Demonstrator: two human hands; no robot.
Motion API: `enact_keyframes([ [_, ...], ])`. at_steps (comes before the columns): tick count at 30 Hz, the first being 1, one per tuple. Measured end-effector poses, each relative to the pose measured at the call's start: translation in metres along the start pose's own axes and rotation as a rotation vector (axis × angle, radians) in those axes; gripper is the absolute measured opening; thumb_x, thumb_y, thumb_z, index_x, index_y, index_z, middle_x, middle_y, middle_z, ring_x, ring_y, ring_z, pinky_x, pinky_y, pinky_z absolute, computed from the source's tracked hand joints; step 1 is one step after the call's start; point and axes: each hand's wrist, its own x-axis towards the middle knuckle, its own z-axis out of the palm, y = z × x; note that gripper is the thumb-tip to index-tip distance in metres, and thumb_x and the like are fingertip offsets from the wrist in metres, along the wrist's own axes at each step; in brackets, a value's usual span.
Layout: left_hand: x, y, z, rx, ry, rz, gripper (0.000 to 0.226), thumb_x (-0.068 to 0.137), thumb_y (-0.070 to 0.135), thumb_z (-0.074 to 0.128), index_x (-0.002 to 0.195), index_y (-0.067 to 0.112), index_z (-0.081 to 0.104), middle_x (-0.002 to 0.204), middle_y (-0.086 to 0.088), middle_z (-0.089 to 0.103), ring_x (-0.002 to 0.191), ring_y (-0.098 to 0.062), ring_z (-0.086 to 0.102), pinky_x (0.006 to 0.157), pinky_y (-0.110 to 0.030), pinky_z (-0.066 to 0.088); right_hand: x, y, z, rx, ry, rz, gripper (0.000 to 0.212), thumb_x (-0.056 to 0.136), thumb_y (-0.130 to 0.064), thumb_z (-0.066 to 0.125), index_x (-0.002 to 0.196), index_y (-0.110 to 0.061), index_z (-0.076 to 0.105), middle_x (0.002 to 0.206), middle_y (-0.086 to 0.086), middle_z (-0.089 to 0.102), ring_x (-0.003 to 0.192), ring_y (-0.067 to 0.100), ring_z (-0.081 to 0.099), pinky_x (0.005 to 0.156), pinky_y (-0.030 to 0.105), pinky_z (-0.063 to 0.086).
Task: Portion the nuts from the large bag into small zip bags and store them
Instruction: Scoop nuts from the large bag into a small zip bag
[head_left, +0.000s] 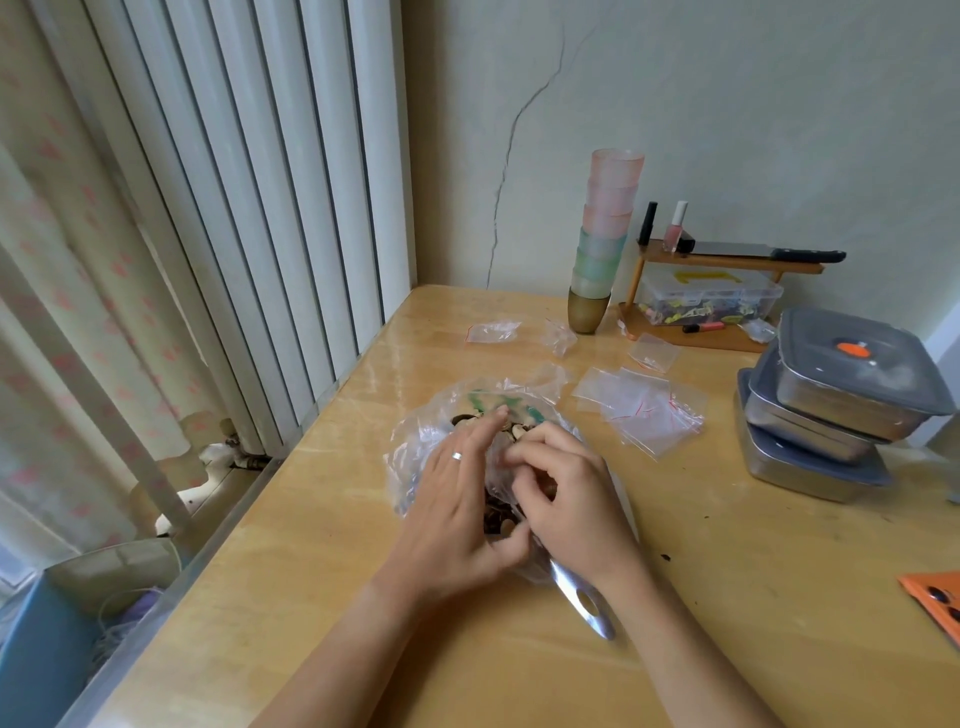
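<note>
The clear large bag (415, 457) of brown nuts (492, 512) lies crumpled; left hand (457, 499) rests flat on it, right hand (566, 493) curled, grip unclear

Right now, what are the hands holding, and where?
The right hand pinches crumpled plastic of the large nut bag near its mouth; the left hand rests on it.

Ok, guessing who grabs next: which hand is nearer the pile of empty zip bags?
Right. The right hand, on the nut bag, is just left of the pile; the left hand sits farther left.
</note>
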Motion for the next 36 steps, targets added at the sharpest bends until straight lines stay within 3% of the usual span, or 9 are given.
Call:
enact_keyframes([
  [2, 0.000, -0.001, 0.004, 0.031, 0.016, -0.030, 0.089, 0.084, 0.034, 0.079, 0.156, 0.008, 0.033, 0.147, 0.016, 0.043, 0.144, 0.014, 0.023, 0.119, -0.032, 0.027, 0.001, -0.002, -0.003, 0.081, -0.028, 0.011, 0.028, 0.093, 0.006, 0.060, 0.090, -0.016, 0.077, 0.092, -0.012, 0.061, 0.082, 0.012, 0.063, 0.067, 0.015, 0.045],
  [4, 0.002, -0.004, 0.004, 0.038, 0.042, -0.071, 0.076, 0.088, 0.041, 0.072, 0.151, 0.012, 0.040, 0.136, 0.022, 0.048, 0.134, 0.022, 0.027, 0.113, -0.032, 0.029, 0.000, -0.005, -0.004, 0.083, -0.037, -0.012, 0.028, 0.092, 0.005, 0.059, 0.087, -0.016, 0.077, 0.096, -0.009, 0.059, 0.084, 0.013, 0.061, 0.066, 0.017, 0.046],
  [7, 0.003, -0.007, 0.003, 0.024, 0.019, -0.135, 0.053, 0.092, 0.048, 0.056, 0.139, 0.025, 0.048, 0.119, 0.021, 0.062, 0.117, 0.007, 0.051, 0.109, -0.034, 0.031, -0.001, -0.009, -0.007, -0.074, -0.040, -0.156, 0.016, 0.089, -0.009, 0.056, 0.083, -0.013, 0.070, 0.109, -0.004, 0.049, 0.081, 0.012, 0.052, 0.066, 0.024, 0.046],
  [12, 0.008, -0.012, 0.004, 0.065, -0.054, -0.156, 0.024, 0.084, 0.025, 0.059, 0.104, 0.027, 0.046, 0.084, 0.018, 0.055, 0.088, -0.007, 0.057, 0.104, -0.039, 0.033, -0.003, -0.013, -0.009, -0.188, -0.105, -0.349, 0.011, 0.093, -0.020, 0.065, 0.085, -0.013, 0.070, 0.102, -0.009, 0.060, 0.076, 0.010, 0.055, 0.067, 0.030, 0.050],
  [17, 0.012, -0.014, 0.000, 0.158, -0.072, -0.137, 0.025, 0.073, 0.022, 0.065, 0.094, 0.024, 0.051, 0.087, 0.015, 0.057, 0.087, -0.010, 0.056, 0.097, -0.031, 0.035, -0.003, -0.007, -0.011, -0.126, -0.169, -0.293, 0.010, 0.096, -0.022, 0.067, 0.094, -0.018, 0.076, 0.101, -0.016, 0.069, 0.073, -0.012, 0.048, 0.068, 0.010, 0.040],
  [24, 0.021, -0.018, -0.025, 0.499, -0.136, -0.086, 0.019, 0.080, 0.044, 0.058, 0.082, 0.029, 0.047, 0.068, 0.013, 0.057, 0.067, -0.015, 0.061, 0.085, -0.030, 0.034, -0.001, 0.002, -0.015, -0.127, -0.183, -0.128, 0.010, 0.095, -0.031, 0.069, 0.100, -0.027, 0.077, 0.095, -0.015, 0.066, 0.070, -0.011, 0.051, 0.065, 0.011, 0.036],
  [30, 0.029, -0.003, -0.036, 0.487, -0.270, 0.000, 0.043, 0.083, 0.049, 0.058, 0.119, 0.026, 0.050, 0.103, 0.010, 0.058, 0.097, -0.015, 0.053, 0.087, -0.028, 0.037, 0.000, -0.004, -0.009, 0.104, -0.155, -0.083, 0.015, 0.094, -0.017, 0.066, 0.080, -0.022, 0.068, 0.079, -0.015, 0.059, 0.062, 0.016, 0.053, 0.059, 0.024, 0.043],
  [33, 0.039, 0.014, -0.027, 0.358, -0.274, 0.011, 0.040, 0.084, 0.031, 0.065, 0.119, 0.018, 0.049, 0.093, 0.005, 0.060, 0.084, -0.018, 0.053, 0.067, -0.025, 0.028, 0.001, -0.006, -0.011, 0.122, -0.113, -0.100, 0.020, 0.092, -0.010, 0.063, 0.076, -0.022, 0.062, 0.071, -0.011, 0.053, 0.062, 0.013, 0.048, 0.058, 0.025, 0.040],
  [36, 0.045, 0.015, -0.019, 0.309, -0.293, -0.068, 0.042, 0.089, 0.032, 0.065, 0.123, 0.020, 0.042, 0.092, 0.004, 0.063, 0.079, -0.021, 0.057, 0.059, -0.030, 0.036, 0.002, 0.001, -0.014, 0.108, -0.077, -0.074, 0.020, 0.094, -0.008, 0.066, 0.080, -0.023, 0.066, 0.068, -0.012, 0.054, 0.059, 0.012, 0.046, 0.057, 0.023, 0.038],
])
